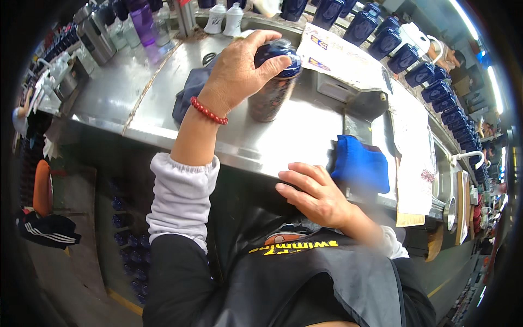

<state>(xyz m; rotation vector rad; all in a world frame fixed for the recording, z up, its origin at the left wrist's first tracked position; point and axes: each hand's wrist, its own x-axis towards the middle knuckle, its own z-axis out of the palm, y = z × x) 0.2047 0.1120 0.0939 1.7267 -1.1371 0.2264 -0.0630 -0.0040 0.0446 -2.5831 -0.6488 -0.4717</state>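
My left hand (234, 73), with a red bead bracelet at the wrist, is closed round the shoulder of a dark blue bottle (272, 95). The bottle stands upright on the shiny metal worktop (234, 136), and its lower body shows a brown, speckled pattern. My thumb lies across its front and my fingers reach behind, partly out of sight. My right hand (318, 196) hovers at the worktop's near edge, fingers stretched out and holding nothing. Closest to it lies a folded bright blue cloth (358, 162). A dark blue cloth (188, 92) lies beside my left wrist.
Rows of dark blue bottles (387, 42) line the back and right. Printed paper sheets (348, 57) and a grey metal fixture (368, 105) lie right of the bottle. Steel (95, 38) and purple (141, 24) vessels stand at the back left, near two white bottles (216, 19).
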